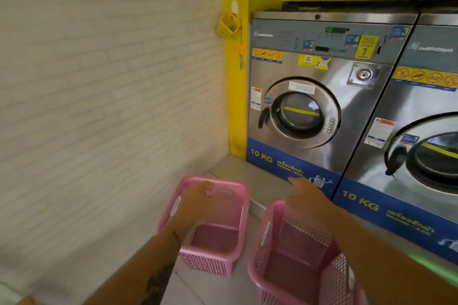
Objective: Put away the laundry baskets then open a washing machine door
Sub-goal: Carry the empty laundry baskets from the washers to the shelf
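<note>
The left hand [198, 199] reaches into one pink basket [210, 259], grip unclear; the right hand [306, 197] hovers open-fingered above the other basket [280, 277]. Both baskets sit on the floor [218, 287] close to the washing machine [317, 96], so they may block its door [301, 112].

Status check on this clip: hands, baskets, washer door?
Left hand over left pink basket, grip unclear. Right hand open above right pink basket. Washer door shut, unobstructed.

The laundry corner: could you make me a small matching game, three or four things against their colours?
Things:
1. laundry baskets
2. small wall basket
3. washer door
4. 10 KG panel

Colours:
A. blue
B. pink
C. silver metal
D. yellow

Pairs: 1-B, 2-D, 3-C, 4-A
</note>
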The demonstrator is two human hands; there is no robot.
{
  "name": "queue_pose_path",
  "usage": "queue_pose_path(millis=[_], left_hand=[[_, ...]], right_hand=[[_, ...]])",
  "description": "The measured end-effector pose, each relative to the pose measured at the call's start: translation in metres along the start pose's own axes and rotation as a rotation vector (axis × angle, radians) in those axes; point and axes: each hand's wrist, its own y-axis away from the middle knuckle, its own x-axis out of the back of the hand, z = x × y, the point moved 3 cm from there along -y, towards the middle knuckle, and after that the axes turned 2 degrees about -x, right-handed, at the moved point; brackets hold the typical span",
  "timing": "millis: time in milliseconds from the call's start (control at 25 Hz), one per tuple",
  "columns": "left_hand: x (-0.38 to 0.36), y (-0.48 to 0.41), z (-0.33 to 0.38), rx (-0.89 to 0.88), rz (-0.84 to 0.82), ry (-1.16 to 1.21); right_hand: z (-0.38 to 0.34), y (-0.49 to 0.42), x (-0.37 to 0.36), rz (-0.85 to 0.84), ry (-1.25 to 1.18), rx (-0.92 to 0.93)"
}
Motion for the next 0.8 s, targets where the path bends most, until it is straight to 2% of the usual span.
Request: queue_pose_path(millis=[160, 480, 800], left_hand=[[-0.005, -0.03, -0.034, 0.035, 0.028, -0.052], [-0.024, -0.089, -0.116, 0.16, 0.006, -0.245], [-0.106, -0.207, -0.271, 0.193, -0.163, -0.354]], right_hand=[[-0.012, -0.058, -0.041, -0.074, -0.045, -0.018], [-0.021, -0.139, -0.116, -0.214, 0.052, -0.114], [0.004, -0.261, -0.242, -0.285, 0.147, -0.26]])
